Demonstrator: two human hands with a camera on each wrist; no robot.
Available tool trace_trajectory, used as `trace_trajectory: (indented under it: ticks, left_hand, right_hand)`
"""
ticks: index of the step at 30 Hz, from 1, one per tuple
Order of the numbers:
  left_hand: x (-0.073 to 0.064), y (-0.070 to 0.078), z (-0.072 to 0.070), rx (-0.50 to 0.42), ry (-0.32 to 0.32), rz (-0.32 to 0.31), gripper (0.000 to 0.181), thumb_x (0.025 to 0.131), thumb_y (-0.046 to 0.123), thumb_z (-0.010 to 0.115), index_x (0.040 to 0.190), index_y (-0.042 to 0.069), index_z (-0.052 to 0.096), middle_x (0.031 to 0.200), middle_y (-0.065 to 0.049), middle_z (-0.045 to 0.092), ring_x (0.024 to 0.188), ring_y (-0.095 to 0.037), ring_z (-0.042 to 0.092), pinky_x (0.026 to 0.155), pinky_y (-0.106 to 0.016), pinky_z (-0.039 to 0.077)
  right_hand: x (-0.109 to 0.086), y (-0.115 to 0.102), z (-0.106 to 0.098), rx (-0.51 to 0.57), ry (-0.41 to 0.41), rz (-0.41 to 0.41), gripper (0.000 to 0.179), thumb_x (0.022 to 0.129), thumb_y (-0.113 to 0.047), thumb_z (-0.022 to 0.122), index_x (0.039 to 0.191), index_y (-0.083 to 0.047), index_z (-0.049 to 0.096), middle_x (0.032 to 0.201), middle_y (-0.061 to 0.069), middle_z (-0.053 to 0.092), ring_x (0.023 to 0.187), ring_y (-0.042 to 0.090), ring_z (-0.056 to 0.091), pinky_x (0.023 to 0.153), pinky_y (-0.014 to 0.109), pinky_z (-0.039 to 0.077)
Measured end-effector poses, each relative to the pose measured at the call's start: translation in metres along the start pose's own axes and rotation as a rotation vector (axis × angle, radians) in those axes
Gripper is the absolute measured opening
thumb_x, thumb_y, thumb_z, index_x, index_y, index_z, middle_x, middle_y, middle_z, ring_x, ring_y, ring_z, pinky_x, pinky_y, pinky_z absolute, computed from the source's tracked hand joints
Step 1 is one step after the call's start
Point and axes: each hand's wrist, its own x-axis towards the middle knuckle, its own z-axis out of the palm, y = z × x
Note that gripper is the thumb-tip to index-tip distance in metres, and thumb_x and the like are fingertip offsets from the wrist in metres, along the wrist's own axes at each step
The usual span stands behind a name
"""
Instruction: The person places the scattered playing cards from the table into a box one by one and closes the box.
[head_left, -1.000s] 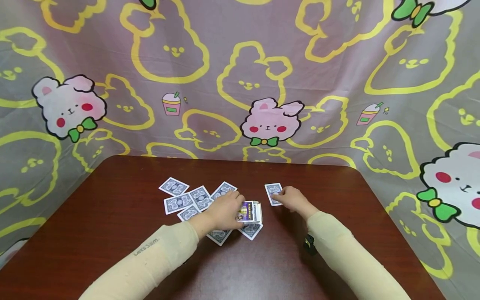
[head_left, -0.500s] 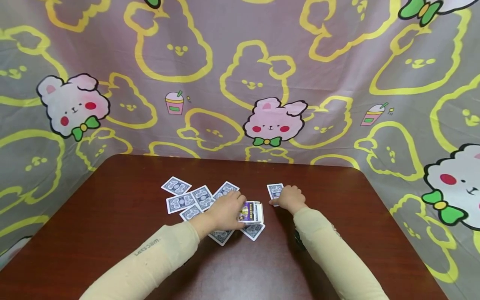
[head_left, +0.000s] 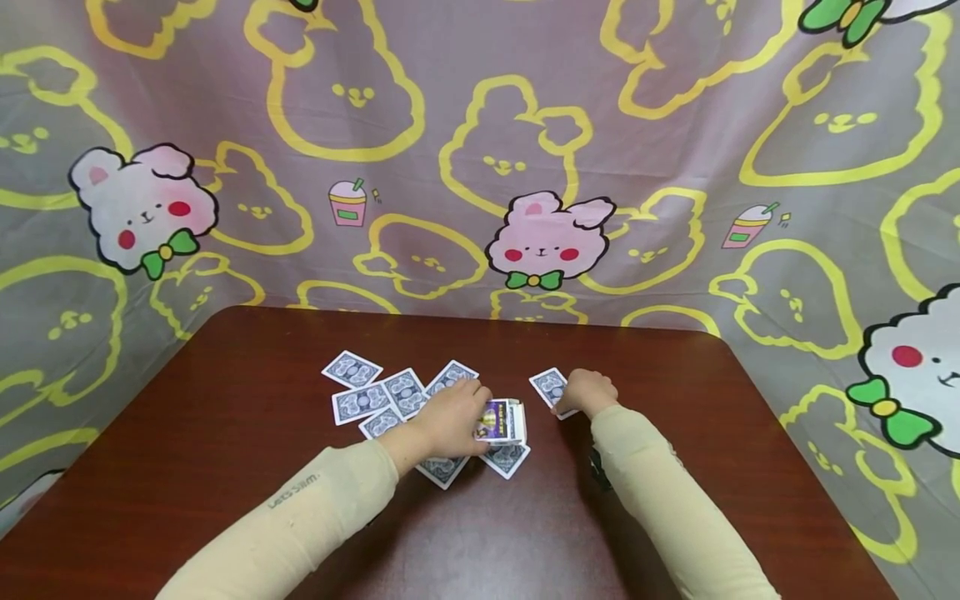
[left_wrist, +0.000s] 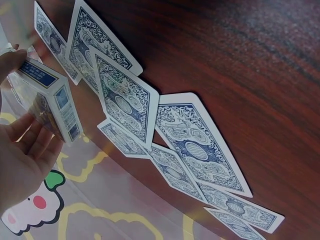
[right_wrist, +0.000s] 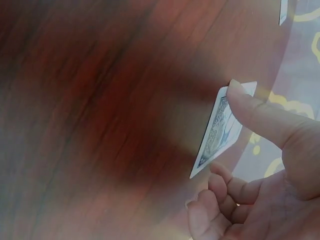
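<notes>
My left hand (head_left: 448, 421) grips a playing card box (head_left: 501, 421) between thumb and fingers. The box has a purple and gold front, a white end with its flap out, and a barcode side (left_wrist: 67, 110) in the left wrist view. Below and left of it several blue-backed playing cards (head_left: 360, 403) lie face down, some overlapping; the hand hides part of them. Over on the right, my right hand (head_left: 590, 392) pinches a single face-down card (head_left: 548, 385) by its near edge. In the right wrist view the thumb lies on that card (right_wrist: 220, 130), with fingers curled at its corner.
The dark reddish-brown wooden table (head_left: 247, 467) has rounded far corners. A curtain (head_left: 420, 183) with bunny and yellow outline figures hangs right behind its far edge and along both sides.
My right hand has shifted its hold to the single card's near edge, and the card has turned slightly. My left hand keeps the card box in place over the spread cards.
</notes>
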Motion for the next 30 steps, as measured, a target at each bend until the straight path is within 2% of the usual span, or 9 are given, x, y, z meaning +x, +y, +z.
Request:
trace_trajectory:
  ticks: [4,8,13,18,23,26,30]
  left_hand:
    - [-0.001,0.0,-0.001,-0.001,-0.002,-0.003,0.057,0.064,0.039,0.078,0.105,0.005,0.057,0.097,-0.005,0.056,0.091,-0.019,0.052,0.081,-0.035,0.047]
    - [-0.002,0.0,-0.001,0.001,0.002,-0.002,0.057,0.064,0.039,0.078,0.105,0.004,0.057,0.096,-0.005,0.056,0.091,-0.019,0.052,0.081,-0.034,0.047]
    - [-0.002,0.0,-0.001,0.007,0.006,0.0,0.057,0.064,0.039,0.078,0.105,0.005,0.057,0.095,-0.004,0.056,0.09,-0.019,0.052,0.081,-0.034,0.047]
    - [-0.003,-0.001,-0.001,0.004,0.017,0.009,0.056,0.064,0.038,0.078,0.104,0.004,0.057,0.095,-0.005,0.056,0.09,-0.018,0.051,0.08,-0.033,0.047]
    - [-0.003,-0.001,0.0,0.008,0.014,0.006,0.058,0.064,0.038,0.078,0.106,0.004,0.057,0.097,-0.005,0.056,0.09,-0.019,0.051,0.082,-0.033,0.047]
    - [-0.004,-0.002,0.0,0.003,0.008,0.006,0.058,0.064,0.038,0.078,0.106,0.004,0.057,0.097,-0.005,0.056,0.09,-0.019,0.051,0.081,-0.034,0.047]
    - [-0.004,-0.002,-0.001,-0.004,0.007,0.004,0.058,0.064,0.037,0.078,0.106,0.004,0.057,0.096,-0.005,0.056,0.089,-0.019,0.05,0.08,-0.034,0.047]
  right_hand:
    - [0.001,0.004,0.0,0.028,-0.004,0.019,0.046,0.066,-0.033,0.082,0.092,-0.001,0.063,0.089,0.018,0.054,0.094,0.035,0.051,0.078,0.045,0.046]
    - [0.001,0.007,0.001,0.076,0.003,0.024,0.044,0.065,-0.031,0.082,0.092,-0.001,0.063,0.086,0.014,0.057,0.086,0.03,0.054,0.075,0.042,0.046]
    - [0.0,0.011,0.002,0.119,-0.004,0.0,0.048,0.065,-0.029,0.082,0.094,0.001,0.06,0.083,0.012,0.057,0.078,0.026,0.053,0.073,0.04,0.045]
    - [0.0,0.014,0.001,0.134,-0.015,-0.022,0.041,0.064,-0.026,0.082,0.085,0.001,0.061,0.077,0.01,0.056,0.074,0.024,0.052,0.074,0.039,0.044]
    - [0.003,0.011,0.003,0.11,-0.005,-0.084,0.033,0.066,-0.018,0.08,0.083,0.002,0.059,0.074,0.008,0.055,0.069,0.022,0.053,0.064,0.035,0.047]
    - [0.005,0.011,0.008,0.197,-0.048,-0.125,0.029,0.074,-0.008,0.072,0.091,0.007,0.055,0.075,0.01,0.053,0.065,0.021,0.054,0.057,0.033,0.051]
    - [0.005,0.015,0.01,0.397,-0.114,-0.171,0.033,0.081,0.001,0.061,0.107,0.011,0.042,0.077,0.01,0.051,0.059,0.016,0.053,0.051,0.029,0.052]
